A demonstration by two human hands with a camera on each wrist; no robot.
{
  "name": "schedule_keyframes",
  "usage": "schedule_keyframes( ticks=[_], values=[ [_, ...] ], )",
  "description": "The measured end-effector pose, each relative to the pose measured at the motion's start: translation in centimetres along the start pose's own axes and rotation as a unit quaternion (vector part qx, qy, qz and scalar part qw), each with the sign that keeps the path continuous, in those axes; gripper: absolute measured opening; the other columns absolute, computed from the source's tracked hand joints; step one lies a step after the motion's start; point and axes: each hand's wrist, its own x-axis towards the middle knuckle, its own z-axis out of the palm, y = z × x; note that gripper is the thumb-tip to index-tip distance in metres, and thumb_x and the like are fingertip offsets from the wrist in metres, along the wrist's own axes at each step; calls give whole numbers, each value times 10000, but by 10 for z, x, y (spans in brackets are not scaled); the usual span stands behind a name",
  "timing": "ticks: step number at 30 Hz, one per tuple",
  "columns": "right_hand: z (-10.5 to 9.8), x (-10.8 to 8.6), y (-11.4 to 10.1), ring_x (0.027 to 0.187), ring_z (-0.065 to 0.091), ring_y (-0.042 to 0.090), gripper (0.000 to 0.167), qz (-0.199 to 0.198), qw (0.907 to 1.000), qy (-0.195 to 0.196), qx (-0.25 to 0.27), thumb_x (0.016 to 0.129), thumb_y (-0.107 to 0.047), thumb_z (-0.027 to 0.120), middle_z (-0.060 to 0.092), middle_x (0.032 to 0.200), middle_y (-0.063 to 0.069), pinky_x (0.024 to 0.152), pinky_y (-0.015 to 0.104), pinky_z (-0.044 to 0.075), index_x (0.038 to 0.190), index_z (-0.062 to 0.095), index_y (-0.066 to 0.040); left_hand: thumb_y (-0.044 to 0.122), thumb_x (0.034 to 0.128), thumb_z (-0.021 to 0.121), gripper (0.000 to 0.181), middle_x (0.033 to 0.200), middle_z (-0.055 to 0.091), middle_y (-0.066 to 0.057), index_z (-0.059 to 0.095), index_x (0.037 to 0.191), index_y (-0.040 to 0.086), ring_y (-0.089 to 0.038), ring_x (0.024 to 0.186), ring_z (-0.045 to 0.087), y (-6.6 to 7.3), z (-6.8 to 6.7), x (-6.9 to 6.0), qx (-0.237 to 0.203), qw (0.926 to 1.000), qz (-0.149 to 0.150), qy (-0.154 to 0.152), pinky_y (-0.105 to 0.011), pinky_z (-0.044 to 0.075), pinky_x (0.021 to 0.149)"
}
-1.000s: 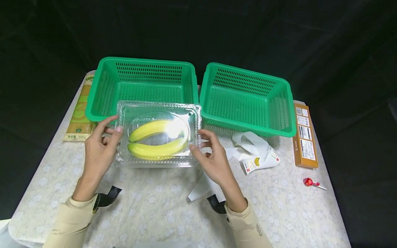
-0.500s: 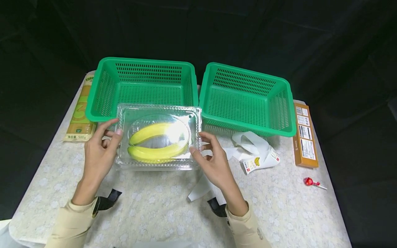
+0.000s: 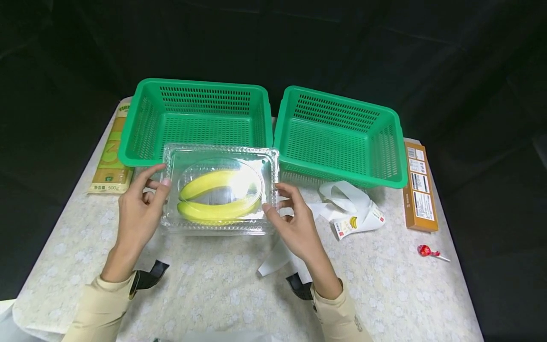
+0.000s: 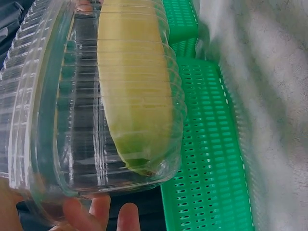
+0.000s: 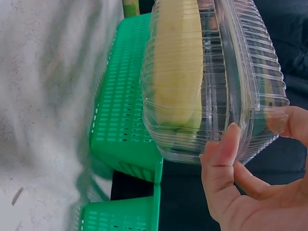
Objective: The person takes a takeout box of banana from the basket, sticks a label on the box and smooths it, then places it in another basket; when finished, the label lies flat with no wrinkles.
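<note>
A clear lidded plastic box (image 3: pixel 171 209) is held up between both hands in the head view, with two yellow bananas (image 3: pixel 218 210) inside. The left hand (image 3: pixel 138 213) grips its left end, thumb in front and fingers at the side. At the right end the right hand (image 3: pixel 297 223) pinches the rim with thumb and fingers. The left wrist view shows a banana (image 4: pixel 137 86) through the ribbed wall, with fingertips (image 4: pixel 98 209) under the end. In the right wrist view the right hand (image 5: pixel 255 192) has its thumb and fingers on the box's edge (image 5: pixel 245 96).
Behind the box stand two green baskets, left (image 3: pixel 205 123) and right (image 3: pixel 329 142). A yellow-green packet (image 3: pixel 112 161) lies far left, an orange-brown box (image 3: pixel 420 190) far right, near a red lollipop (image 3: pixel 424 250). White strips with a banana label (image 3: pixel 352 223) lie right of the right hand.
Over the last second the box and both hands have come slightly down, toward the table's front edge. Both hands keep their hold, and the bananas remain inside.
</note>
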Motion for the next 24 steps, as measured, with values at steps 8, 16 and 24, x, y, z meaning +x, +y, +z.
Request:
schedule_keyframes(
  ticks=[8, 16, 24],
  values=[
    [-1, -4, 5, 1076, 553, 255, 515, 90, 9999, -18, -75, 950, -231, 686, 554, 1365, 91, 745, 267, 487, 1424, 489, -181, 195, 995, 609, 357, 863, 629, -87, 636, 1346, 135, -15, 443, 368, -1, 1, -3, 174, 9998, 77, -11, -186, 298, 401],
    [-1, -6, 13, 1088, 536, 236, 499, 242, 9996, -77, -157, 963, -255, 673, 546, 1399, 70, 777, 287, 469, 1425, 493, -193, 218, 989, 631, 367, 861, 635, -104, 637, 1353, 175, -19, 444, 364, -2, 2, -6, 255, 9996, 14, -143, -188, 288, 401],
    [-1, -8, 16, 1104, 550, 256, 512, 258, 9996, -67, -130, 958, -263, 680, 545, 1409, 76, 819, 339, 475, 1429, 492, -192, 224, 993, 625, 377, 882, 637, -120, 629, 1365, 164, -30, 442, 349, -2, 3, -6, 228, 9995, -16, -206, -199, 281, 401]
  ],
)
